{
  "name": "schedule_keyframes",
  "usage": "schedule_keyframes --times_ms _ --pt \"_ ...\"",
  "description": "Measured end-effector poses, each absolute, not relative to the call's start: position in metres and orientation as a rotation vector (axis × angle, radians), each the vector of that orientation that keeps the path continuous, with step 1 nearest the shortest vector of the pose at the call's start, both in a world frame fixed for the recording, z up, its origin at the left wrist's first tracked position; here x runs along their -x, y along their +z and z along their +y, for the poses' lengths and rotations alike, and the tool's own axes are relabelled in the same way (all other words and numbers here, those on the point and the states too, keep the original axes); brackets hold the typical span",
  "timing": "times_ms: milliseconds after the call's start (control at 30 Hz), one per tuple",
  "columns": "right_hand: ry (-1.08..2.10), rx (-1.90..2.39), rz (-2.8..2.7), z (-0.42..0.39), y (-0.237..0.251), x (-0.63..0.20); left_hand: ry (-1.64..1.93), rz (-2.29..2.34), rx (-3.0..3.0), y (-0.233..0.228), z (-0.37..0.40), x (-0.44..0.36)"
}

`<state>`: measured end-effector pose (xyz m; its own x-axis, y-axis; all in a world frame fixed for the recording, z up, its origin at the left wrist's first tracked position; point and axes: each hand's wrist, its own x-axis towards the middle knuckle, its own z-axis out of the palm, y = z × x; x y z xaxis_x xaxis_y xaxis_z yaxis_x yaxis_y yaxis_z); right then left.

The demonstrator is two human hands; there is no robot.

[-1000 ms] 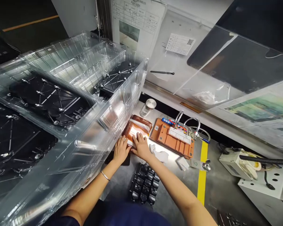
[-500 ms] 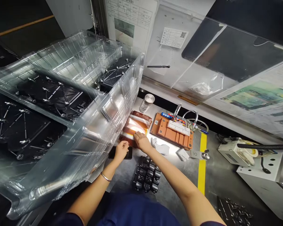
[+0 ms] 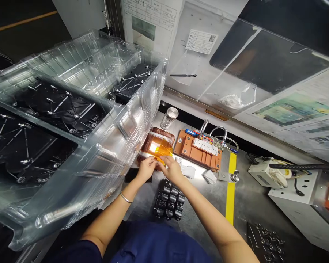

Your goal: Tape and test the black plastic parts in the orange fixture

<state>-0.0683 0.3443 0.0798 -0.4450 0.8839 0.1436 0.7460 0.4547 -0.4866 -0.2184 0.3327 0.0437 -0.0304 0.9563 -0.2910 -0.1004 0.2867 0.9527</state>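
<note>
Both hands meet at the near edge of the amber sheet [image 3: 157, 146]: left hand [image 3: 146, 170] and right hand [image 3: 172, 168] have their fingers curled, pinching its rim. One orange fixture [image 3: 197, 151] lies at two o'clock, one black part cluster [image 3: 168, 200] at six.

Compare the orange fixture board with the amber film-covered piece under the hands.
The orange fixture board is opaque, untouched and carries wires and a white strip; the amber film piece is glossy, translucent and glares with light, with the left hand and right hand at its near edge. Both lie flat on the bench.
</note>
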Motion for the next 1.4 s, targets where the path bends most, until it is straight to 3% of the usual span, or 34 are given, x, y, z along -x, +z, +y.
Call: schedule_keyframes --times_ms 167,400,933,1100,1233,1400 --pt "0.654 1.563 -2.307 0.343 0.102 0.075 1.04 1.27 -1.381 0.055 0.325 0.216" --pt "0.875 1.549 -2.397 0.347 0.127 0.068 1.002 1.096 -1.469 0.062 0.325 0.222" --pt "1.038 1.542 -2.337 0.353 0.146 0.065 0.945 1.063 -1.307 0.072 0.323 0.221" --pt "1.223 1.54 -2.077 0.358 0.143 0.06 0.972 1.144 -1.046 0.062 0.322 0.218" --pt "1.26 1.697 -1.495 0.357 0.125 0.026 1.08 1.376 -0.685 0.041 0.327 0.221" --pt "0.938 1.835 -0.931 0.327 0.113 -0.06 1.12 1.688 -0.597 0.014 0.34 0.219"
